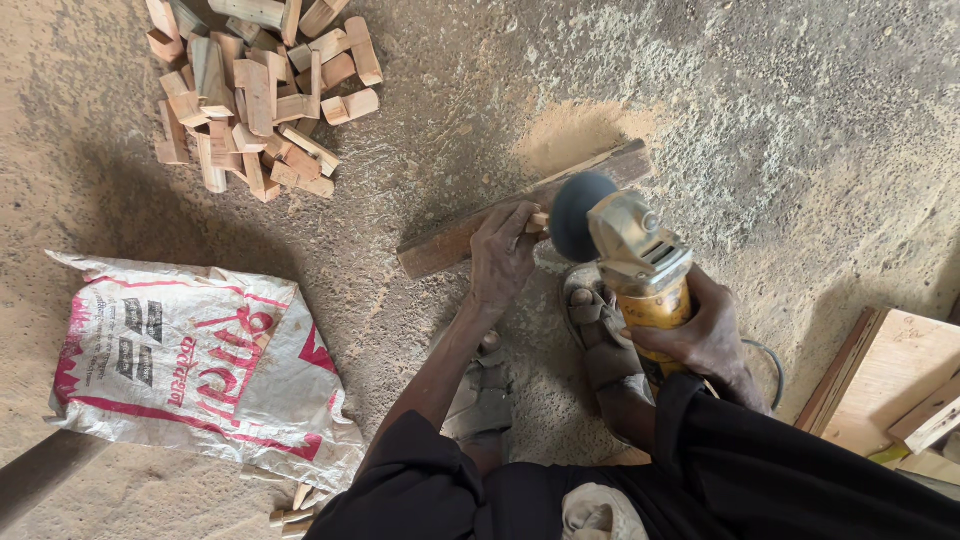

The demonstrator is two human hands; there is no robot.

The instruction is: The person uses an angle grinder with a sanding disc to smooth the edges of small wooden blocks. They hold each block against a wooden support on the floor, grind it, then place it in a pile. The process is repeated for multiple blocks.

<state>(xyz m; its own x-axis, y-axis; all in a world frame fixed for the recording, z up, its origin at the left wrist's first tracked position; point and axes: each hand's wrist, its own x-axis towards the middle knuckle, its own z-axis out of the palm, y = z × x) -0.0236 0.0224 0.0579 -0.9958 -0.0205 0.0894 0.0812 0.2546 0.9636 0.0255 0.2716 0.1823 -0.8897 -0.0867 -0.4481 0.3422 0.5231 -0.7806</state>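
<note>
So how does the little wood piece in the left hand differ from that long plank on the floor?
The small wood piece is short and pale, pinched in the left hand against the grinder disc; the plank is long, darker and lies flat on the floor. Both are wood.

Setting: a rough woodworking workshop, work done at floor level. Bare concrete floor, pitted and dusted with sawdust; a fresh sawdust heap lies just behind a dark wooden plank resting flat on the floor. A pile of small cut wood blocks sits at upper left, more offcuts at the bottom edge. A yellow angle grinder is present. A woven plastic sack lies flat. Plywood boards are stacked at right.
</note>
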